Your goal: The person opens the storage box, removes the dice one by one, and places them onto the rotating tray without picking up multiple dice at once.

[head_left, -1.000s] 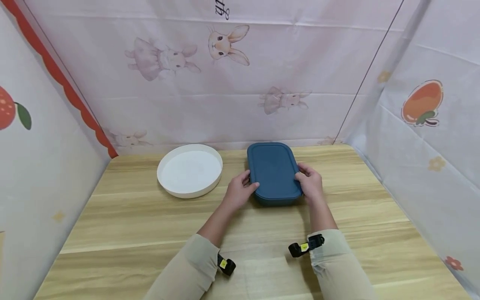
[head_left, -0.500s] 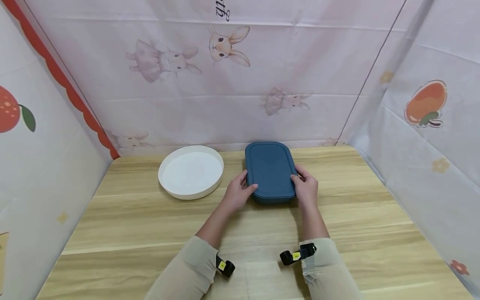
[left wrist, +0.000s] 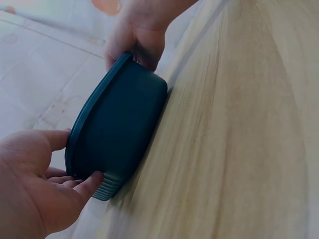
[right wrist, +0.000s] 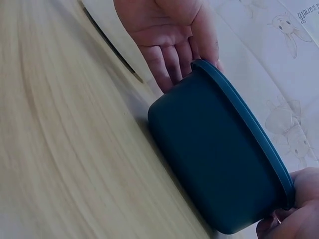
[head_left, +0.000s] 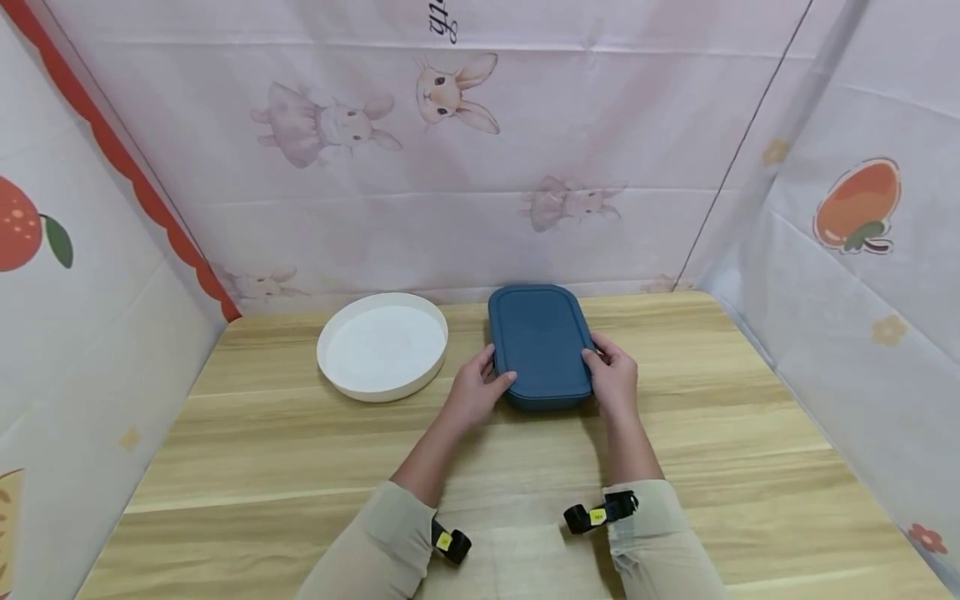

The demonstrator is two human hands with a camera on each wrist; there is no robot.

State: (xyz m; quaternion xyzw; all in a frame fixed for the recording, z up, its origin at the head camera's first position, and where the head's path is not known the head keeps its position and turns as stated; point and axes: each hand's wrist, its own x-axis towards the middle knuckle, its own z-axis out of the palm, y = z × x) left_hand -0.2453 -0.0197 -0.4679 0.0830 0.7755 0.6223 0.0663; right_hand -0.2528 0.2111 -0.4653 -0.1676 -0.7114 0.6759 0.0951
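A dark blue rectangular lidded food container [head_left: 542,346] rests on the wooden table, its lid in place. My left hand [head_left: 474,390] grips its left side near the front corner, thumb over the lid's edge and fingers against the ribbed side wall, as the left wrist view shows. On the opposite side, my right hand [head_left: 613,377] holds the container with its thumb on the lid's rim; the fingertips there are partly hidden. In the right wrist view the container [right wrist: 214,149] sits between both hands, its base at the tabletop.
A round white shallow dish [head_left: 382,346] stands on the table [head_left: 262,450] to the left of the container. Behind the table hangs a pink rabbit-print cloth [head_left: 375,225], and a white fruit-print cloth [head_left: 840,308] closes off the right side.
The container and my right hand have shifted slightly left since a second ago. My left hand keeps its hold, and the last half second shows hardly any motion.
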